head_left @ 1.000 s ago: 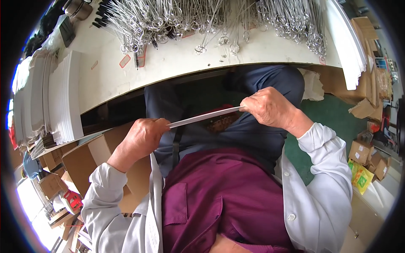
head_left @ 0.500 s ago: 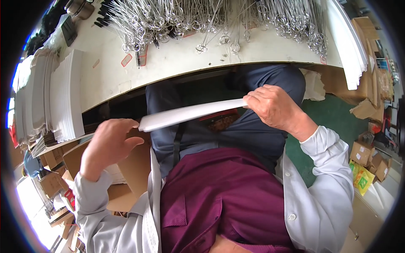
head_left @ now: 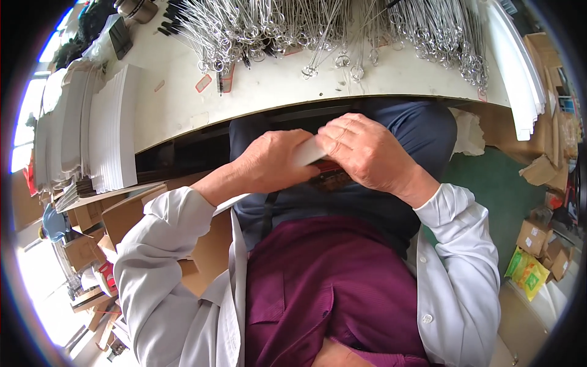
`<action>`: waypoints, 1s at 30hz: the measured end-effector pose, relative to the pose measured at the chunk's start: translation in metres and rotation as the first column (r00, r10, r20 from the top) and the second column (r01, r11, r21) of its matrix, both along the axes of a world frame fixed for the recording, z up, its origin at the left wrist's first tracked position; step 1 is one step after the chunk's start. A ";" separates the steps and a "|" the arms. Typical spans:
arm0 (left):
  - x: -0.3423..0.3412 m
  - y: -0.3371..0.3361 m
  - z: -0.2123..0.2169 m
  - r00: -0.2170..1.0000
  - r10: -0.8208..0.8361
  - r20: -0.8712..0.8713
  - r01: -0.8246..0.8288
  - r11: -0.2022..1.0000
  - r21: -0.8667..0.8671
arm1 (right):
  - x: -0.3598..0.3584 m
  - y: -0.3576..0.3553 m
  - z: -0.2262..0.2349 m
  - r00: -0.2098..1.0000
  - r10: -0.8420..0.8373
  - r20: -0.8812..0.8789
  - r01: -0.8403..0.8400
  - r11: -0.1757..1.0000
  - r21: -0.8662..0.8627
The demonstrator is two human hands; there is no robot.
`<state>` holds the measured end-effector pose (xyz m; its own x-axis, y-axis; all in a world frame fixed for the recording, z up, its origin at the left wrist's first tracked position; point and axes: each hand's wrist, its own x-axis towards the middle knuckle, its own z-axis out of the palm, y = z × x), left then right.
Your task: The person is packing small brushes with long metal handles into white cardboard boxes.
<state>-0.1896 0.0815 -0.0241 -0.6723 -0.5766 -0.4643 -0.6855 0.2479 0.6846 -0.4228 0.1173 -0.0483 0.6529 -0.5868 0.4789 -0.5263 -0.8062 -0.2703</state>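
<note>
The thin white paper-like strip [head_left: 309,151] sits low over the person's lap, just below the edge of the white counter [head_left: 269,85], and looks light and floppy, so it is best pinched flat near its ends rather than mid-span. The left hand [head_left: 272,165] curls round one end with fingers closed on it, wrist bent inward. The right hand [head_left: 367,153] lies knuckles-up over the other end, fingers apparently pressed together on it, though the strip is mostly hidden there.

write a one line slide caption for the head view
Both hands, left hand and right hand, meet on a white strip over the lap, below a white table heaped with metal wire pieces.
</note>
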 end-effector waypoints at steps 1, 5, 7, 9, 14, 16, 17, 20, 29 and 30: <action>0.001 0.001 -0.003 0.996 0.080 -0.030 -0.081 0.995 -0.058 | -0.001 0.000 0.001 1.000 -0.001 0.001 0.001 1.000 0.003; -0.001 0.005 -0.001 0.977 0.210 -0.037 -0.213 0.968 -0.133 | -0.008 0.005 0.001 0.967 -0.233 0.100 0.222 0.969 0.112; -0.001 0.008 0.001 0.971 0.237 -0.026 -0.238 0.966 -0.099 | -0.011 0.008 -0.003 0.936 -0.305 0.174 0.279 0.947 0.159; 0.001 0.012 -0.001 0.962 0.264 -0.077 -0.271 0.957 -0.100 | -0.010 0.013 -0.005 0.905 -0.354 0.238 0.314 0.931 0.188; 0.000 0.025 -0.005 0.953 0.251 -0.167 -0.286 0.928 -0.238 | -0.001 0.030 -0.016 0.762 -0.520 0.386 0.416 0.850 0.324; -0.001 0.031 -0.008 0.954 0.246 -0.173 -0.285 0.923 -0.258 | 0.007 0.037 -0.023 0.740 -0.522 0.424 0.433 0.853 0.292; -0.001 0.033 -0.010 0.953 0.249 -0.171 -0.290 0.916 -0.278 | 0.014 0.041 -0.022 0.702 -0.548 0.455 0.408 0.833 0.374; -0.001 0.038 -0.012 0.950 0.257 -0.178 -0.302 0.900 -0.315 | 0.028 0.050 -0.029 0.634 -0.580 0.511 0.356 0.806 0.474; -0.007 0.049 -0.036 0.917 0.297 -0.267 -0.378 0.861 -0.341 | 0.036 0.051 -0.034 0.596 -0.641 0.485 0.109 0.662 0.741; -0.008 0.050 -0.037 0.912 0.287 -0.293 -0.381 0.857 -0.347 | 0.035 0.051 -0.034 0.545 -0.682 0.488 0.009 0.586 0.810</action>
<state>-0.1980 0.1319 -0.0615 -0.4640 -0.8857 -0.0169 -0.6158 0.3088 0.7249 -0.3880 0.1687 -0.0821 -0.0509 -0.9987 -0.0010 -0.0671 0.0044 -0.9977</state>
